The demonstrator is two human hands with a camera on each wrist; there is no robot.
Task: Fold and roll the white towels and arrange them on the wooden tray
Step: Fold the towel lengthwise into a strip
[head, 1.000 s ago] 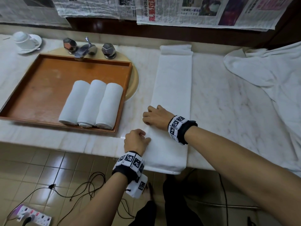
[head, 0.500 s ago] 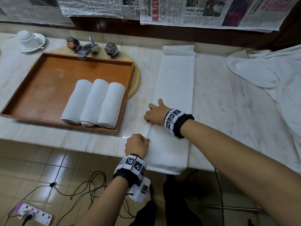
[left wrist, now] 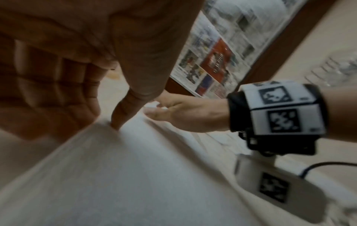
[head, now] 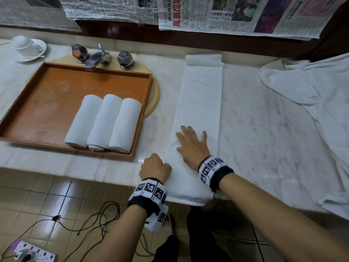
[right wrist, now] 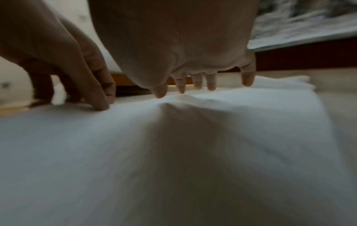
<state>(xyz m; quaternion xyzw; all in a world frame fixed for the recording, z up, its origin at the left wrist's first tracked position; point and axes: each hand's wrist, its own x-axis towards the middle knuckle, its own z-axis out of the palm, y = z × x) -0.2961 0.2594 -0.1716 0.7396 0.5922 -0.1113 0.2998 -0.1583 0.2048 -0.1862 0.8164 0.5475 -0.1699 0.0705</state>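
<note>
The left hand (head: 155, 166), fingers curled, holds the left edge of the folded white towel (head: 200, 103) at the counter's (head: 264, 129) front. Just beyond, the right hand (head: 192, 146) presses flat on the towel, fingers spread. Farther left, three rolled towels (head: 103, 121) lie side by side in the wooden tray (head: 47, 103).
</note>
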